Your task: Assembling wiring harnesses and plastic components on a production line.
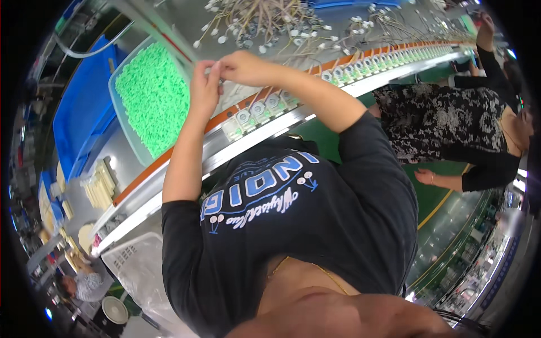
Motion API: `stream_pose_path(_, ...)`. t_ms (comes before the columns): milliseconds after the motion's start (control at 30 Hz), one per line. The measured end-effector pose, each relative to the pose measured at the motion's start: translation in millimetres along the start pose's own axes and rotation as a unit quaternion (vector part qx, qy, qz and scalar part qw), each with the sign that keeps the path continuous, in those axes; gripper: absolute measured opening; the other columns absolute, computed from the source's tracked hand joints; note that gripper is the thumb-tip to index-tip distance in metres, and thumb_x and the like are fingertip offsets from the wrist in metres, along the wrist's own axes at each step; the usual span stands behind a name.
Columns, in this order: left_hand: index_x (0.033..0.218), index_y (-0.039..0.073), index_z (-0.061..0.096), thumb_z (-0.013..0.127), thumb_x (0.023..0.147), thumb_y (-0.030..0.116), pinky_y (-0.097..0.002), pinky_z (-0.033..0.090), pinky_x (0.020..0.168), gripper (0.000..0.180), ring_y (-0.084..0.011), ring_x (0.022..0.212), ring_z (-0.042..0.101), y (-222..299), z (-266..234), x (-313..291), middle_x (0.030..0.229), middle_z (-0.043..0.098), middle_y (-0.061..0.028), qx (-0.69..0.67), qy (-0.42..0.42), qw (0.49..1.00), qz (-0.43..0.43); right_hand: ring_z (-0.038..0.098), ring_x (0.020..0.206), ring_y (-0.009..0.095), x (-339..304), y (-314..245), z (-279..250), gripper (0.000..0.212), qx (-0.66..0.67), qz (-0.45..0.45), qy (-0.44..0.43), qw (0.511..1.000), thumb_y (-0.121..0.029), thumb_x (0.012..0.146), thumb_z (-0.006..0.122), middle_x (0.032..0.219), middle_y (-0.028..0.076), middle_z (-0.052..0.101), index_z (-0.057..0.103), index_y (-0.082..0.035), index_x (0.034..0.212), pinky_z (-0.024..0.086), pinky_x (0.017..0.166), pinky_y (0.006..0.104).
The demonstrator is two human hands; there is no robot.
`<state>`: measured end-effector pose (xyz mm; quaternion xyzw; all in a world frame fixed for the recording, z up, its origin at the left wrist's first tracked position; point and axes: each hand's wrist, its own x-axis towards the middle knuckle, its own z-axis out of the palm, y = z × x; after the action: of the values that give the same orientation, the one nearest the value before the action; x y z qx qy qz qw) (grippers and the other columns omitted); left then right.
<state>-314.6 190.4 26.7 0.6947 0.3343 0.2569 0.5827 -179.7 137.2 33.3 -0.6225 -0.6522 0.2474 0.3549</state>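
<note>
My left hand point(204, 89) and my right hand point(243, 67) are raised together over the belt, fingertips touching. Both pinch a small pale piece point(216, 71) that is too small to make out. Just below them runs a conveyor line point(169, 160) with an orange edge, carrying a row of white and green fixtures point(260, 108). To the left of my left hand lies a clear tray of small green parts point(151, 97). Beyond my hands is a heap of thin wires with white ends point(265, 22).
A blue bin point(84, 107) sits left of the green tray, with cream strips point(100, 186) below it. A white mesh basket point(135, 265) stands at lower left. A co-worker in a black patterned dress point(451, 121) stands at the line on my right. Another person point(79, 284) is at far lower left.
</note>
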Motion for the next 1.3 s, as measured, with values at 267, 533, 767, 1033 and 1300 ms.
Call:
stream_pose_path(267, 0.098, 0.004, 0.043, 0.059, 0.078, 0.008, -0.0242, 0.041, 0.052, 0.026, -0.0115, 0.058, 0.050, 19.1, -18.6, -47.1, 0.072, 0.054, -0.0068, 0.049, -0.057, 0.992, 0.100, 0.058, 0.062, 0.031, -22.7, -37.1, -17.3, 0.016, -0.025, 0.012, -0.010, 1.000, -0.018, 0.073, 0.057, 0.065, 0.016, 0.058, 0.059, -0.003, 0.070, 0.044, 0.056, 0.0384)
stream_pose_path(533, 0.096, 0.001, 0.045, 0.060, 0.072, -0.001, -0.0186, 0.040, 0.057, 0.028, -0.0042, 0.067, 0.047, 28.6, -40.1, -44.4, 0.086, 0.054, -0.0027, 0.090, -0.133, 0.987, 0.018, 0.056, 0.058, 0.029, -23.3, -84.4, -18.3, 0.014, -0.183, -0.137, -0.085, 0.970, -0.009, 0.076, 0.054, 0.062, 0.011, 0.055, 0.051, -0.010, 0.089, 0.041, 0.050, 0.0378)
stream_pose_path(767, 0.103, 0.005, 0.046, 0.072, 0.060, 0.021, -0.0325, 0.038, 0.077, 0.053, -0.0244, 0.093, 0.049, 32.0, -58.0, -62.7, 0.098, 0.051, -0.0118, 0.188, -0.065, 0.954, 0.226, 0.055, 0.060, 0.032, -11.6, -81.2, -21.6, 0.011, -0.101, -0.116, -0.138, 0.978, -0.013, 0.077, 0.056, 0.064, 0.011, 0.056, 0.050, -0.008, 0.084, 0.042, 0.052, 0.0395)
stream_pose_path(1033, 0.117, 0.003, 0.040, 0.074, 0.058, 0.021, -0.0368, 0.024, 0.093, 0.070, -0.0260, 0.111, 0.040, 1.5, -48.0, -88.9, 0.116, 0.046, -0.0130, 0.237, -0.091, 0.951, 0.176, 0.058, 0.064, 0.031, -23.2, -80.9, 6.1, 0.023, -0.237, -0.166, -0.279, 0.916, -0.010, 0.072, 0.055, 0.070, 0.013, 0.058, 0.045, -0.003, 0.092, 0.043, 0.055, 0.0422)
stream_pose_path(1300, 0.109, 0.001, 0.044, 0.073, 0.058, 0.019, -0.0367, 0.026, 0.091, 0.061, -0.0268, 0.107, 0.043, -1.1, -44.6, -84.9, 0.112, 0.049, -0.0140, 0.253, -0.073, 0.946, 0.190, 0.052, 0.077, 0.027, -19.3, -76.4, 5.5, 0.018, -0.234, -0.257, -0.228, 0.910, -0.008, 0.067, 0.055, 0.080, 0.010, 0.051, 0.048, -0.002, 0.083, 0.044, 0.064, 0.0349)
